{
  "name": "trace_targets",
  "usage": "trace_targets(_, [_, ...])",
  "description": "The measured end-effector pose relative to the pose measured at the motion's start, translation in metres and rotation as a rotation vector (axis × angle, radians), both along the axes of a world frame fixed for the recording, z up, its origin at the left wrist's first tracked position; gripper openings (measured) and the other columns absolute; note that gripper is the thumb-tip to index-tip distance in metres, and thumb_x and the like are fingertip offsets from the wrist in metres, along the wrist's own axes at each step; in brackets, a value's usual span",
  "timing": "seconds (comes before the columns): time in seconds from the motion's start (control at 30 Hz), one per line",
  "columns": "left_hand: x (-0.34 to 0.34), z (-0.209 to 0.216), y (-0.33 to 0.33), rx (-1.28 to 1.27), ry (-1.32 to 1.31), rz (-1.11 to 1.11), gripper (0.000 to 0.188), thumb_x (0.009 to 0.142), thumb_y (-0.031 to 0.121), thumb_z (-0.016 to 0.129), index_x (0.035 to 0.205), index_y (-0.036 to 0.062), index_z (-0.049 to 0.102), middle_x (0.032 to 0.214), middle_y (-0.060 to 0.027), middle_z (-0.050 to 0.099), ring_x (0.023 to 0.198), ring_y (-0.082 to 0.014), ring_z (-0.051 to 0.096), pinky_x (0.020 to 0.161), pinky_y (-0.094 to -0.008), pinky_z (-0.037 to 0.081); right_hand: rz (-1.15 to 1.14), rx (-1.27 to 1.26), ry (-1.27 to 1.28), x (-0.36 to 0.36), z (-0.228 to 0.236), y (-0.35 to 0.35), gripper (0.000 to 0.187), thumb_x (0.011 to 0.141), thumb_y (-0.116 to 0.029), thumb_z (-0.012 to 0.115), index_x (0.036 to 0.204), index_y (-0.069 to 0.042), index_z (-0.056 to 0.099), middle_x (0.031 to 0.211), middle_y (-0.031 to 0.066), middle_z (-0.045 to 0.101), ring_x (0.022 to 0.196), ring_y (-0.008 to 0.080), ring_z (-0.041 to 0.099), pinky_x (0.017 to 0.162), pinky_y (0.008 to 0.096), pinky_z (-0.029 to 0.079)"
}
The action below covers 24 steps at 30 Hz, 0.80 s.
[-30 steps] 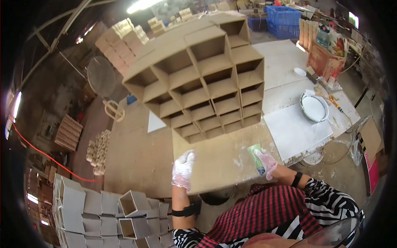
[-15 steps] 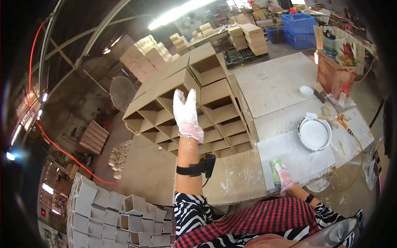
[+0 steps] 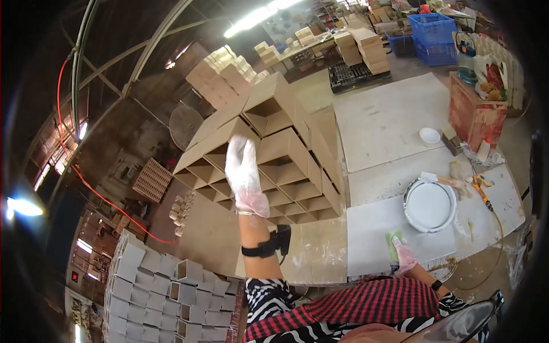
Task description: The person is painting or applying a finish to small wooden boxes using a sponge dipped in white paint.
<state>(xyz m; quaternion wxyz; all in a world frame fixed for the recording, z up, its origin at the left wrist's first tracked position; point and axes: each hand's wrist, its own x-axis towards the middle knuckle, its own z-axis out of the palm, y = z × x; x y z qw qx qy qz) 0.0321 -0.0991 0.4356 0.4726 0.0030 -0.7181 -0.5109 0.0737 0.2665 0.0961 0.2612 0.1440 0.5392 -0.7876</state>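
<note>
My left hand (image 3: 245, 171), in a whitened glove, is raised in front of a stack of brown open-fronted board boxes (image 3: 280, 157). Its fingers are drawn together at the mouth of an upper box (image 3: 220, 136); whether they pinch anything is hidden. Lower right, my right hand (image 3: 405, 257), also gloved and stained pinkish, grips a light green pad (image 3: 393, 239) with a dark lower end near the table's front edge. Farther right stands a round tub of white liquid (image 3: 430, 206), with a brush (image 3: 452, 181) lying across its rim.
The boxes stand on a worn worktable (image 3: 320, 251). Beyond the tub are a small white bowl (image 3: 429, 136), an orange-handled tool (image 3: 483, 188) with a hose and a red-stained crate (image 3: 474, 114). Stacked grey boxes (image 3: 146, 286) fill the lower left. Blue baskets (image 3: 433, 37) stand at the back.
My view has shifted, so the scene sits lower around the stack. The fingers of my left hand, spread in a V before, have come together. My right hand still holds the green pad.
</note>
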Motion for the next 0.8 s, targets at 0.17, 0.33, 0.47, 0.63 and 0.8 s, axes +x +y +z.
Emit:
trace_targets(0.17, [-0.091, 0.031, -0.003, 0.594, -0.111, -0.401, 0.069, 0.091, 0.041, 0.056, 0.134, -0.0086, 0.035, 0.135, -0.0269, 0.041, 0.130, -0.0349, 0.038, 0.111, -0.0418, 0.027, -0.055, -0.002, -0.016, -0.004, -0.007, 0.016, 0.043, 0.093, -0.037, 0.054, 0.123, -0.006, 0.055, 0.098, 0.0038, 0.062, 0.080, 0.0165, 0.058, 0.074, 0.0325, 0.046])
trace_targets(0.33, [-0.183, 0.026, -0.038, 0.786, 0.053, -0.723, 0.059, 0.089, 0.042, 0.057, 0.126, -0.0022, 0.044, 0.128, -0.0204, 0.049, 0.119, -0.0358, 0.046, 0.107, -0.0473, 0.031, -0.110, -0.004, 0.019, -0.004, -0.012, 0.013, 0.043, 0.093, -0.037, 0.054, 0.123, -0.006, 0.055, 0.097, 0.0039, 0.062, 0.080, 0.0168, 0.058, 0.074, 0.0329, 0.046])
trace_targets(0.47, [-0.198, 0.026, -0.039, 0.839, 0.026, -0.588, 0.024, 0.092, 0.019, 0.046, 0.107, 0.0037, 0.058, 0.106, -0.0107, 0.061, 0.097, -0.0252, 0.056, 0.092, -0.0373, 0.043, -0.024, 0.320, -0.072, -0.008, 0.007, 0.030, 0.041, 0.095, -0.042, 0.047, 0.110, -0.006, 0.058, 0.088, 0.0048, 0.062, 0.071, 0.0158, 0.056, 0.065, 0.0335, 0.046])
trace_targets(0.63, [-0.136, 0.033, 0.022, 0.543, -0.135, -0.726, 0.035, 0.091, 0.024, 0.054, 0.118, 0.0016, 0.052, 0.116, -0.0108, 0.059, 0.104, -0.0216, 0.053, 0.098, -0.0354, 0.037, -0.099, 0.747, 0.325, -0.046, 0.069, 0.088, 0.053, 0.084, -0.041, 0.060, 0.119, -0.002, 0.058, 0.103, 0.0173, 0.065, 0.092, 0.0283, 0.061, 0.082, 0.0386, 0.047])
trace_targets(0.8, [-0.053, -0.043, 0.102, 0.471, -0.305, -0.461, 0.035, 0.088, 0.021, 0.058, 0.119, 0.0054, 0.053, 0.111, -0.0071, 0.059, 0.101, -0.0140, 0.054, 0.089, -0.0298, 0.042, 0.247, 1.217, 0.393, -0.104, 0.111, 0.109, 0.049, 0.081, -0.036, 0.062, 0.118, -0.004, 0.059, 0.106, 0.0218, 0.064, 0.099, 0.0332, 0.062, 0.085, 0.0405, 0.048])
